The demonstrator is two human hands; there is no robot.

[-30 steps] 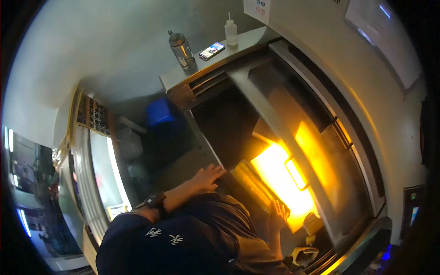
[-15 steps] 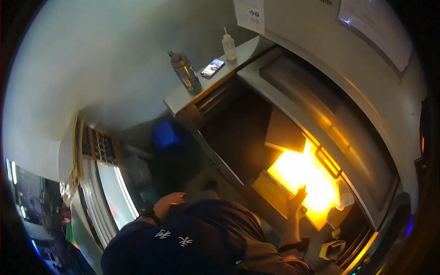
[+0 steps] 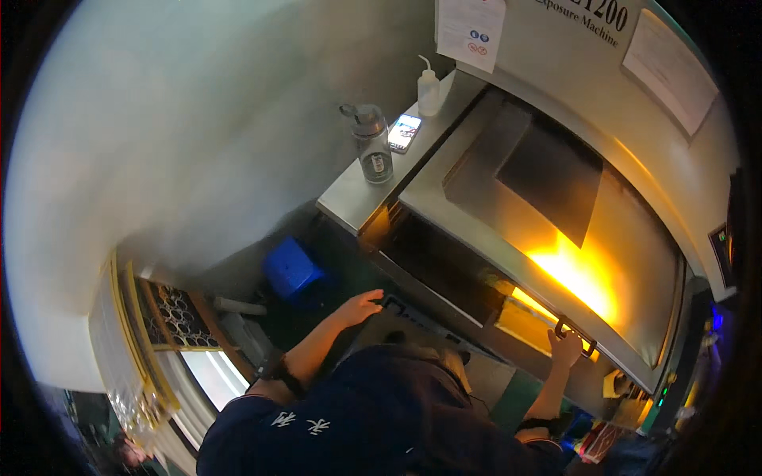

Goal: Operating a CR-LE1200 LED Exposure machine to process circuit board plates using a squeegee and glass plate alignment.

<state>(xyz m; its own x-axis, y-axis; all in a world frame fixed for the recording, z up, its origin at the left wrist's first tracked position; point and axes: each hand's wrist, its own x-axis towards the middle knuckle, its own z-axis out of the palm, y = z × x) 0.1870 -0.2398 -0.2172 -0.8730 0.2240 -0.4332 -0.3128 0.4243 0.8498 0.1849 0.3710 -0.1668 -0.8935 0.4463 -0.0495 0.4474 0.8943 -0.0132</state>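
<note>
Wide grey metal cover point(image 3: 512, 222) is at right of the frame; its long axis slopes from upper left to lower right, handle edge facing the person. Right hand point(image 3: 566, 347) curls its fingers on the dark bar handle point(image 3: 589, 347), probably for firm hold. Left hand point(image 3: 359, 309) is empty, fingers loosely extended.
</note>
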